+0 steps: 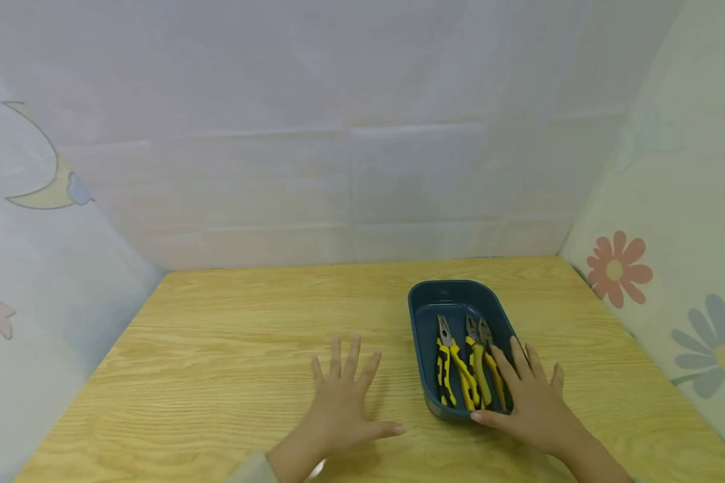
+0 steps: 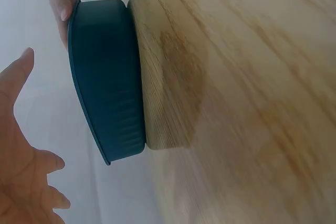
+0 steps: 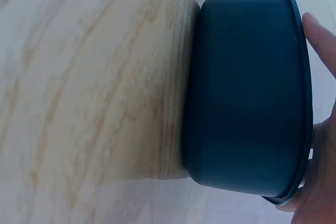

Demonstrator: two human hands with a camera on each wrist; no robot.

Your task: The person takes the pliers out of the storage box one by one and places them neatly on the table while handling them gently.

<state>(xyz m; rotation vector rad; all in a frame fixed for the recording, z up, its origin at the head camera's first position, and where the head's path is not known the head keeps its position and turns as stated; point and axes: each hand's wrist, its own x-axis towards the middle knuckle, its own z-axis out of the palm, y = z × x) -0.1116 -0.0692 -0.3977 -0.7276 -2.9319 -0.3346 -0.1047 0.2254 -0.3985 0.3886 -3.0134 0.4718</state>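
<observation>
A dark blue-green rectangular tray rests on the table, with several pliers inside. One long-nose pair of pliers with yellow and black handles lies along the tray's left side. Beside it are more pliers, partly overlapping, their handles toward me. My right hand is spread over the tray's near right corner, thumb at the front rim and fingers by the right rim; it covers part of that side. Left of the tray, my left hand hovers with fingers spread, holding nothing. Both wrist views show the tray's outer wall.
The wood-grain table stretches left of the tray, ending at a pale back wall. Side walls carry a printed moon on the left and flowers on the right. A small whitish spot shows beside my left wrist.
</observation>
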